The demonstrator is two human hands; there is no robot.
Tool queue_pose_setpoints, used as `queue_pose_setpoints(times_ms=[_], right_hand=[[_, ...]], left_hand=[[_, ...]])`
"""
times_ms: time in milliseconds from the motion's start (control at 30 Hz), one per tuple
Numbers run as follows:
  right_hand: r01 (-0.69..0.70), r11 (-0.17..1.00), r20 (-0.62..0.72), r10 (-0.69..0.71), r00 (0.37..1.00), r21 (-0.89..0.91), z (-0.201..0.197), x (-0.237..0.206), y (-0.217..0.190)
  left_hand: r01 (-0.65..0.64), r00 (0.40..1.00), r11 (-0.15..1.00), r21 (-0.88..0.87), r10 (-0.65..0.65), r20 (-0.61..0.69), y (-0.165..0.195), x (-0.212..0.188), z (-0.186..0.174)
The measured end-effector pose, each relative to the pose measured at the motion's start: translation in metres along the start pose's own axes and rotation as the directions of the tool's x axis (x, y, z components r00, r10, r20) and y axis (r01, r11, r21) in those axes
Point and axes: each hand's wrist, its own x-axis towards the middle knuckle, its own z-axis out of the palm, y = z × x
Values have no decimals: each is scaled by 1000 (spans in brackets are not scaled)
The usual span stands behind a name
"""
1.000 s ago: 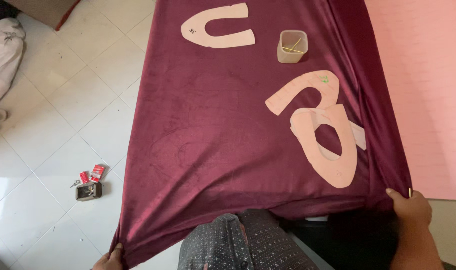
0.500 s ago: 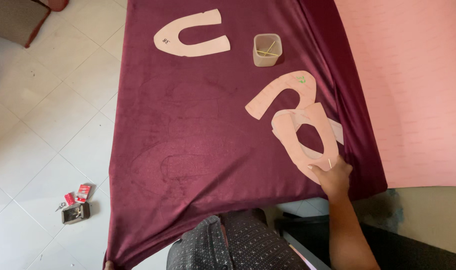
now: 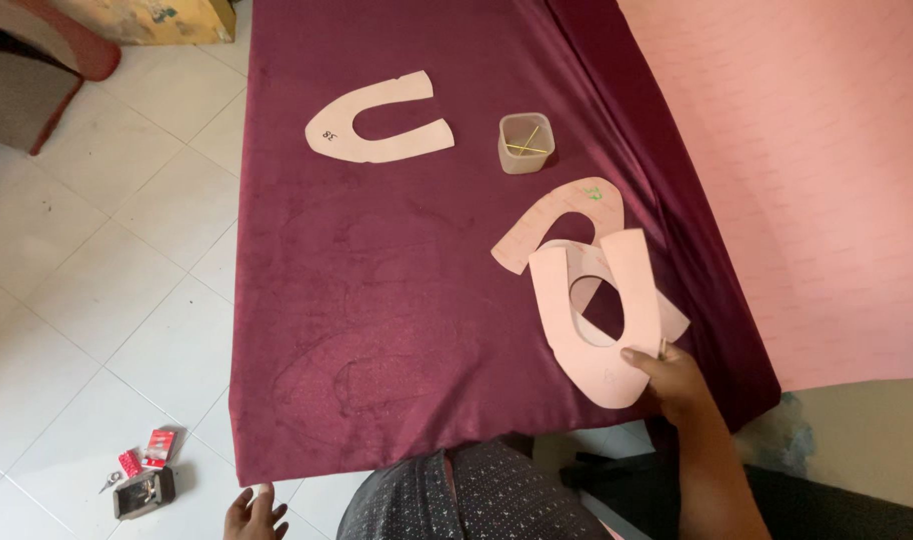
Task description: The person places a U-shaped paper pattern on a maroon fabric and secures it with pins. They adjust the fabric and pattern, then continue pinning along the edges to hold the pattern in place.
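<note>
My right hand (image 3: 672,375) is pinching the near end of the U-shaped paper pattern (image 3: 597,310), lying on the maroon velvet cloth (image 3: 377,300) near its right edge. My left hand (image 3: 252,512) is hanging below the cloth's near-left corner, fingers loosely spread, holding nothing.

four paper patterns (image 3: 597,330); one plastic cup (image 3: 526,142); one cloth (image 3: 397,300)

light: soft, even daylight | shadows: faint | glare: slight on floor tiles | focus: sharp
</note>
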Motion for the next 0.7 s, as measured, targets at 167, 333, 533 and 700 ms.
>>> queue_pose_setpoints(times_ms=[167,333,533,700], right_hand=[[205,967,-86,-193,977,154,-18,28,-71],[143,911,-258,-256,931,-387,-11,75,-134],[-69,688,-185,-97,978,-722,92,60,-88],[-110,671,-310,-185,933,-733,129,66,-85]], left_hand=[[74,989,997,-26,-70,129,20,11,3],[165,980,961,-223,-134,150,17,17,1],[141,989,827,-545,-96,111,-5,-8,19],[137,985,794,-592,-45,167,1,-35,33]])
